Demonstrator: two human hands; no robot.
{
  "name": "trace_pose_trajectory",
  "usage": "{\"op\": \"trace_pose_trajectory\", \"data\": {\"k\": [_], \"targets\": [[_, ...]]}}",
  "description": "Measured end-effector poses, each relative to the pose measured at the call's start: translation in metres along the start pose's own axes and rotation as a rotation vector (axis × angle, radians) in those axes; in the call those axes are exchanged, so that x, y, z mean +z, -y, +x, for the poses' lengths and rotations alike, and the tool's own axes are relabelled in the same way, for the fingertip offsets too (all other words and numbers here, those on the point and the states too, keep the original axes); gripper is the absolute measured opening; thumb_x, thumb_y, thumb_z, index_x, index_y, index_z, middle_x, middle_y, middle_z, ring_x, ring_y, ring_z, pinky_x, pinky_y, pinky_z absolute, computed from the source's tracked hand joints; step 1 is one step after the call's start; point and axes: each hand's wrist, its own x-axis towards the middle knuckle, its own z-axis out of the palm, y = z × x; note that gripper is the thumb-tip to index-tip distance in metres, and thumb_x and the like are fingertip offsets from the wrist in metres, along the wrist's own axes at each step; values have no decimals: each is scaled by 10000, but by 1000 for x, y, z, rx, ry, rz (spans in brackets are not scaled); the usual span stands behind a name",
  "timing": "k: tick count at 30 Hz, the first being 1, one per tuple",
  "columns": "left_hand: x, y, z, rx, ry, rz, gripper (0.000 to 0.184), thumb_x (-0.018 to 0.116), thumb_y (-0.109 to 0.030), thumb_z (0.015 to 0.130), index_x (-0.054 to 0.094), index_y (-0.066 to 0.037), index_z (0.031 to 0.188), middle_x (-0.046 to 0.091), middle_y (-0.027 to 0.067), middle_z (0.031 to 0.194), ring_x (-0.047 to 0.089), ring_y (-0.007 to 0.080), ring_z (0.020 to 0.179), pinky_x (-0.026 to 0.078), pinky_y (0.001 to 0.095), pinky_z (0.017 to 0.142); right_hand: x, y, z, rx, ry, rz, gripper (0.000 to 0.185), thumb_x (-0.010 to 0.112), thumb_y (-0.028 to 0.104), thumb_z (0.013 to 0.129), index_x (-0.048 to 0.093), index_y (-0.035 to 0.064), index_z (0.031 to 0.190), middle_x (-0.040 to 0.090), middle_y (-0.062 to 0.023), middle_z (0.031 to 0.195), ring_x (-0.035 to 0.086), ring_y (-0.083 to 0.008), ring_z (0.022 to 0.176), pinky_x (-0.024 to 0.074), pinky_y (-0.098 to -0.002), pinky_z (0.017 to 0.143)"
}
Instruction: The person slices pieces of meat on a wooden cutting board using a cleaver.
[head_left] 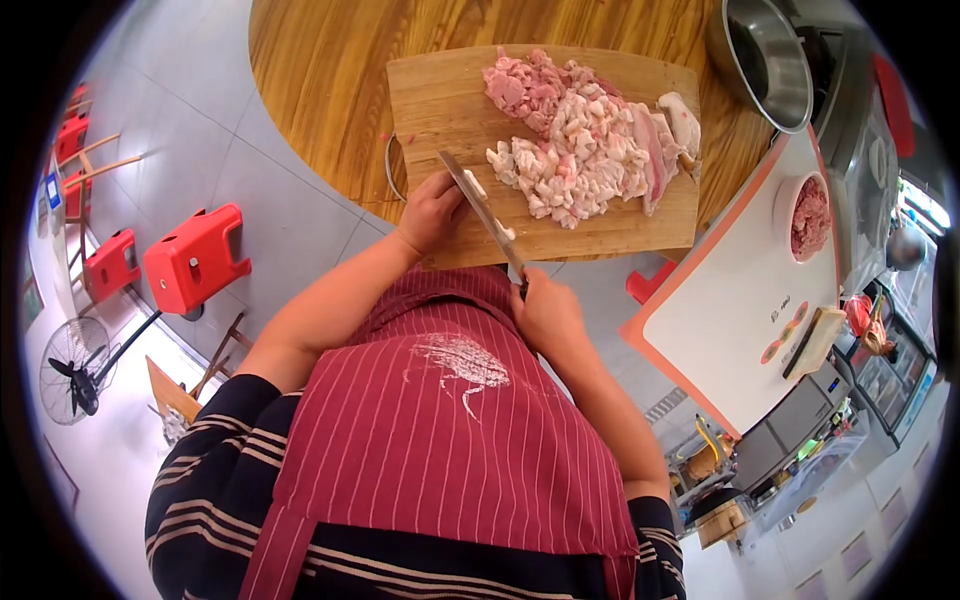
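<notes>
Wearing a dark red, white-striped cloth apron (450, 400) close against the board's near edge. Gripping a long, steel-bladed, dark-handled knife (483, 208) by its handle with the fingers of the right hand (548, 308), just off that edge, and slanting the blade up across the board's near left part. Curling the fingers of the left hand (434, 210) right beside the blade, without showing any hold clearly enough to tell. Seeing pale slivers (476, 186) along the blade (clinging to it or lying on the wood, hard to say which).

Working over a light-brown, flat wooden cutting board (440, 110), and heaping small whitish-pink fatty cubes (575, 165) at its middle, with rosy chopped lean bits (525, 85) behind. Judging by those heaps, being well along with the cutting. Apparently leaving for the knife a pink-and-white layered slab (655, 155) and a pale rounded lump (683, 118) at the right.

Running short of room there, crowding the board's right edge; overhanging the curved, yellow-brown wooden worktop (320, 90) at the near side, but finding open wood leftward. Meeting a wide silver metal bowl (785, 90) beyond the far right corner. Farther right, spotting pink ground meat (812, 220) on a white, orange-bordered second worktop (715, 330).
</notes>
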Motion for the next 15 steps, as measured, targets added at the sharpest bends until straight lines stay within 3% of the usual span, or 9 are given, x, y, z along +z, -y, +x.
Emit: {"op": "trace_pose_trajectory", "data": {"k": [5,15], "targets": [[1,4,0,-24,21,-1,247,682,-64,723,639,-30,964,598,141,1008,603,318,865,506,377,760,4,13,42,-103,-13,50,222,541,189,860,560,-24,919,628,-264,773,609,-436,759,476,-510,703],[-4,-3,4,-17,-37,35,245,698,-71,703,640,-38,939,606,119,955,601,305,840,502,378,734,0,-4,12,27,63,21,220,538,188,851,561,-20,918,624,-269,775,606,-442,773,478,-517,721]]}}
